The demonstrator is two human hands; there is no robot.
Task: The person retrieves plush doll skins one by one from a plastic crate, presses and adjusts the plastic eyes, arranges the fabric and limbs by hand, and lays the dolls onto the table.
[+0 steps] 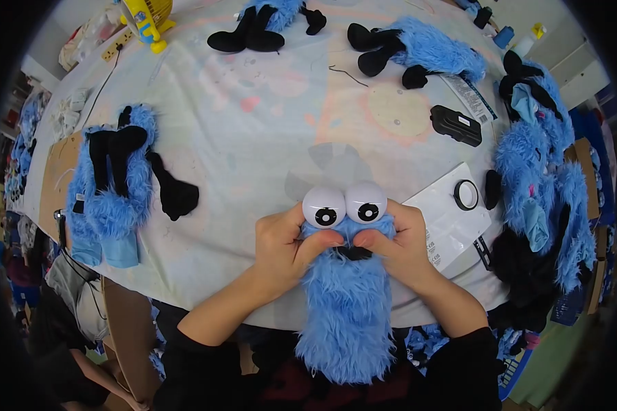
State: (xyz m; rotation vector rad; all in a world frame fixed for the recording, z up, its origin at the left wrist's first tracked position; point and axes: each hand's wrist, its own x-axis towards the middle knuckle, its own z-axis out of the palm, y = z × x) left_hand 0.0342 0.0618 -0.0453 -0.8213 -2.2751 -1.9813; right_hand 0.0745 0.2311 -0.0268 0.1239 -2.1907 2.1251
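Observation:
A blue furry plush toy (pixel 348 308) is held up before me at the table's near edge, its fur hanging down toward my lap. Two large white plastic eyes (pixel 324 195) with black pupils sit side by side at its top. My left hand (pixel 281 241) grips the head from the left, and my right hand (pixel 406 245) from the right. Both thumbs press on the blue fabric just below the eyes, above a dark mouth-like patch (pixel 353 253). The other fingers are mostly hidden behind the head.
Blue plush bodies with black limbs lie at the left (pixel 134 185), the back (pixel 435 51) and in a pile (pixel 528 154) at the right. A black case (pixel 456 125), a tape roll (pixel 466 194) on a white sheet (pixel 442 222) and a yellow object (pixel 144 20) are also on the cloth-covered table (pixel 240 164). Another person's arm (pixel 106 377) shows lower left.

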